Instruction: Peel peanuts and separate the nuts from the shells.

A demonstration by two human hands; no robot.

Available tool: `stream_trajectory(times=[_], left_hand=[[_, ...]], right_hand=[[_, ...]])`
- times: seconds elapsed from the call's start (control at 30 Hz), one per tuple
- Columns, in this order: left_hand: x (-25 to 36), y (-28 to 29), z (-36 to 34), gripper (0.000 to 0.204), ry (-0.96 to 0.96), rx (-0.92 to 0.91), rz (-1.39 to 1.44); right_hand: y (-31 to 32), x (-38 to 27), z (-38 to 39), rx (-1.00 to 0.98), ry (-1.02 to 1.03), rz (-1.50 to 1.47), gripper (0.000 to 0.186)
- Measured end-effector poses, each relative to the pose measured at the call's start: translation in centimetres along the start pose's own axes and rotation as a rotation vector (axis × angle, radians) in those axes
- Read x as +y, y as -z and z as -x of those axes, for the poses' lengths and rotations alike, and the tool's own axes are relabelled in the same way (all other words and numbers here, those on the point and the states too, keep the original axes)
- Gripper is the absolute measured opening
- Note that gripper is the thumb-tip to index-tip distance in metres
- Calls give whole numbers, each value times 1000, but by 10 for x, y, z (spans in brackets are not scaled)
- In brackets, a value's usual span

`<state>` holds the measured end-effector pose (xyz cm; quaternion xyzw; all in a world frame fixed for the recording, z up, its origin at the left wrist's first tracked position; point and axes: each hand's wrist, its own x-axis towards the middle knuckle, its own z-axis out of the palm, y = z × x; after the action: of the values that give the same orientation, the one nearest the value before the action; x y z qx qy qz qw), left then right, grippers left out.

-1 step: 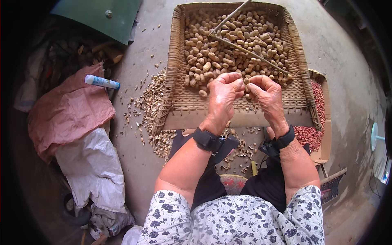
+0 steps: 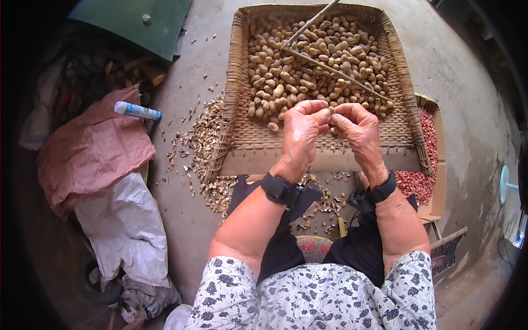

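My left hand (image 2: 301, 131) and my right hand (image 2: 360, 131) meet fingertip to fingertip over the near part of a woven basket tray (image 2: 234, 82). Both are closed in a pinch, thumb against forefinger. Between the fingertips shows a small brown peanut (image 2: 332, 110), mostly covered by the fingers. Just beyond my hands lies a heap of unshelled peanuts (image 2: 308, 60) in the tray. A thin bent stick (image 2: 335, 71) rests across the heap.
Empty shells (image 2: 206, 148) litter the floor left of the tray. At the right, a cardboard box (image 2: 438, 192) holds red shelled kernels (image 2: 418, 187). Pink cloth (image 2: 99, 148), a white sack (image 2: 126, 225) and a blue-white can (image 2: 137, 111) lie at left. A green panel (image 2: 126, 22) stands far left.
My fingertips have drawn very slightly closer together around the peanut. The tray, the heap and the stick stay as they were.
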<state>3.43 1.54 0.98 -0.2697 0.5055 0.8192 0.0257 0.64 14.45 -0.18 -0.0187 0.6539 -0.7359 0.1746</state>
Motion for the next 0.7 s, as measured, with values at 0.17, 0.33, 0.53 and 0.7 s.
stream_trajectory(times=[0.17, 0.33, 0.53, 0.7], left_hand=[[-1, -3, -4, 20, -81, -118, 57], [3, -2, -4, 19, -101, -175, 76], [7, -4, -1, 19, -159, -232, 99], [7, -7, 3, 19, -194, -200, 93]], right_hand=[[3, 1, -3, 75, 189, 228, 10], [3, -3, 0, 82, 290, 296, 11], [-2, -17, 3, 106, 364, 273, 15], [0, -23, -2, -42, 470, 382, 25]])
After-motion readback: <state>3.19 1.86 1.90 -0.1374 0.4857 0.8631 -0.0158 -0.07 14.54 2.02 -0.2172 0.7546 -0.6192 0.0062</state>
